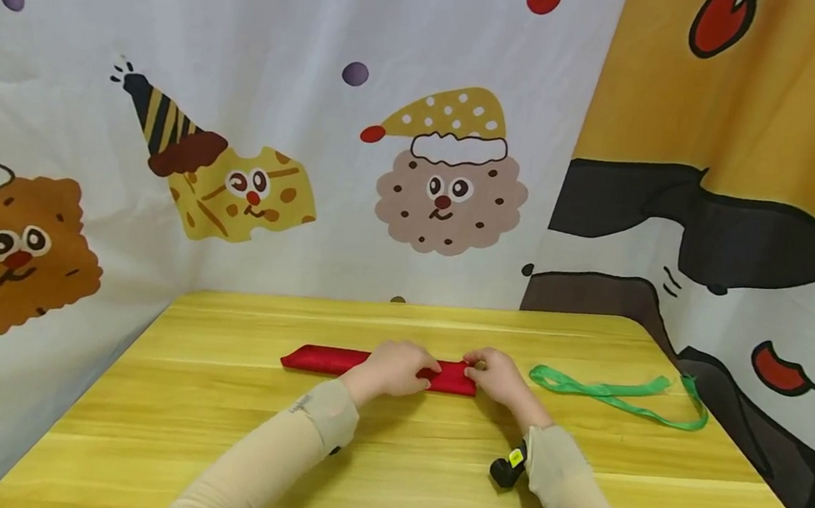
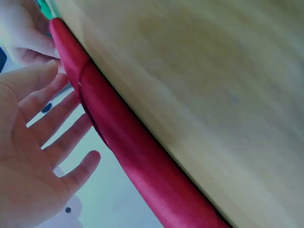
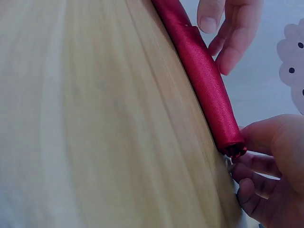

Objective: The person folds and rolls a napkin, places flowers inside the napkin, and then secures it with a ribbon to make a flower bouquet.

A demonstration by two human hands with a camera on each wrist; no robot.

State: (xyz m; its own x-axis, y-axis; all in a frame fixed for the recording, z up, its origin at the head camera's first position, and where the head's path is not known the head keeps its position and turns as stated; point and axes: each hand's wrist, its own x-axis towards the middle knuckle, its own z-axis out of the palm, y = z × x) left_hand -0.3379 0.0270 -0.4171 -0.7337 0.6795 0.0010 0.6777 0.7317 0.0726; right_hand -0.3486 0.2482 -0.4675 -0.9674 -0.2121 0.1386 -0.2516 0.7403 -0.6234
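Note:
A long red satin roll lies crosswise on the wooden table, its left end tapering to a slant. My left hand is over its middle. In the left wrist view, the fingers of the left hand are spread and nearly straight, with the tips along the roll's far side. A fabric edge crosses the red roll near them. At the right end, my right hand pinches the roll between thumb and fingers. The right wrist view shows the gathered, hollow end of the roll beside the right hand's fingers.
A green ribbon lies loosely looped on the table, to the right of the roll. Behind the table hangs a white curtain with cartoon biscuits. A black wrist camera sticks out from the right cuff.

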